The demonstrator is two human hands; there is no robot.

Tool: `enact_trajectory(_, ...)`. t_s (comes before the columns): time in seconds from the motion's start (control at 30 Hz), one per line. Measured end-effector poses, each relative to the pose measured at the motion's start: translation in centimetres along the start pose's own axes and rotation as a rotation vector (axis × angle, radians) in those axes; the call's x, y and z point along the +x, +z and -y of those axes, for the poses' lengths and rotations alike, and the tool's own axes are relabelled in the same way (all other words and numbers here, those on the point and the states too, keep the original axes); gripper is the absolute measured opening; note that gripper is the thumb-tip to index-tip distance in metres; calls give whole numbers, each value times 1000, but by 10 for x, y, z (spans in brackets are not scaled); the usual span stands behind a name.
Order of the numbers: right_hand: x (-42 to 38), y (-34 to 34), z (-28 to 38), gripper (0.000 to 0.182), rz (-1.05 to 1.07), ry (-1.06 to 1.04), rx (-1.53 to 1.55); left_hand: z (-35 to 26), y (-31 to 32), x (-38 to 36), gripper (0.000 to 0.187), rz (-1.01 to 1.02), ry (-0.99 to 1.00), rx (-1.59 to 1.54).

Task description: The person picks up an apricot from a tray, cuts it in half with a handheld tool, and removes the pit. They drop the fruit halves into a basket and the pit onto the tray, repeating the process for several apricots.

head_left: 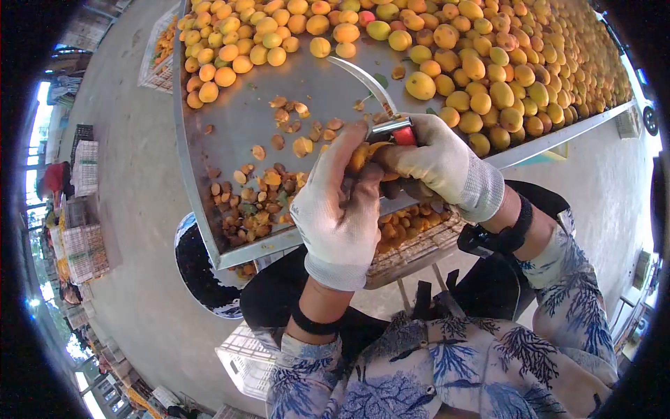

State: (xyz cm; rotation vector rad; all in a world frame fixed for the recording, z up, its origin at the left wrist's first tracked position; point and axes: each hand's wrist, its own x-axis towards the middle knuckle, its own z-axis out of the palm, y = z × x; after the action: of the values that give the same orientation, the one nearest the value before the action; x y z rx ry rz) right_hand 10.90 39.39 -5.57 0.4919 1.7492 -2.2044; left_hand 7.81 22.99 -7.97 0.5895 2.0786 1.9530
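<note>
Both my hands wear white gloves with dirty fingertips and meet over the front edge of the metal table. My left hand point(338, 216) is closed around an apricot point(359, 158), which is mostly hidden by fingers. In my right hand point(443, 157) is a curved knife point(373, 85) with a red handle and a metal collar; its blade points away to the upper left. The fingers of that hand also press against the apricot. Beneath the hands, orange apricot halves point(401, 227) lie in a crate point(412, 251).
A sloping metal table point(237, 129) carries a big heap of whole apricots point(488, 63). Pits and scraps point(258, 199) lie at its near left corner. A bucket point(202, 265) stands below that corner, with a white crate point(248, 359) near my legs. More crates point(84, 251) line the left side.
</note>
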Motion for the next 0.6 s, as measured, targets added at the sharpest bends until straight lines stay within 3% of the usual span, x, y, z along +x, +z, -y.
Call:
enact_trajectory(0.37,4,5,-6,27,-77,-106,21,7,4,5,39,-61,67,-33)
enact_trajectory(0.53,3,3,-3,50,-20,-103,-142,20,-6,10,38,-164,131,16)
enact_trajectory(0.6,0,-3,-1,57,7,-118,-97,23,-17,13,51,-17,-77,-557)
